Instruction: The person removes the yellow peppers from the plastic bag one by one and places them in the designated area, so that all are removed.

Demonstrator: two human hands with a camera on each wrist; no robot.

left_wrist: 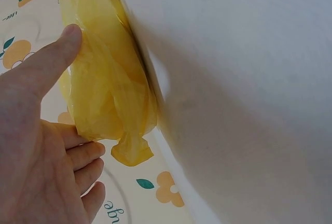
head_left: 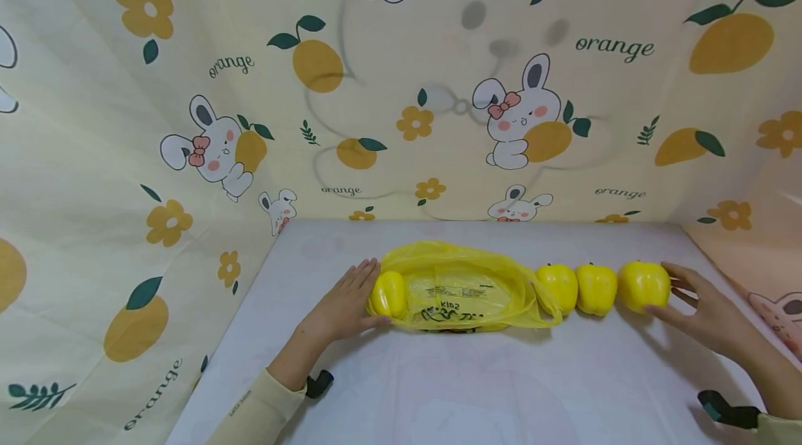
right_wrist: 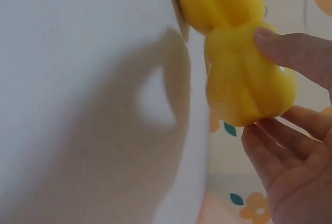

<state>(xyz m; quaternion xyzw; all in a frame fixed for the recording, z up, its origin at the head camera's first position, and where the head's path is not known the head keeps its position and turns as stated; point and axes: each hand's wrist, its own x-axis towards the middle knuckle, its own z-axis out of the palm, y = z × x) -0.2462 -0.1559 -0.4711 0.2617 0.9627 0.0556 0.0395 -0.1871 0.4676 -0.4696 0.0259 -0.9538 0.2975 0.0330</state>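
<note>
A yellow plastic bag (head_left: 464, 257) lies with its mouth towards me, dark print showing inside. One glossy yellow apple (head_left: 390, 295) sits within its left end. My left hand (head_left: 341, 302) holds that end, thumb in front and fingers behind; in the left wrist view the bag's knotted-looking corner (left_wrist: 132, 151) hangs past the fingertips. To the right, two yellow apples stand side by side, the nearer-to-bag apple (head_left: 560, 288) partly behind the bag's handle and the other apple (head_left: 596, 290) beside it. My right hand (head_left: 714, 319) grips the rightmost yellow apple (head_left: 644, 286) between thumb and fingers.
Everything lies on a white-covered table (head_left: 451, 389). A patterned cloth (head_left: 413, 83) with rabbits and oranges hangs behind it and along the sides. Dark straps show at both wrists, the left strap (head_left: 319, 384) and the right strap (head_left: 727, 410).
</note>
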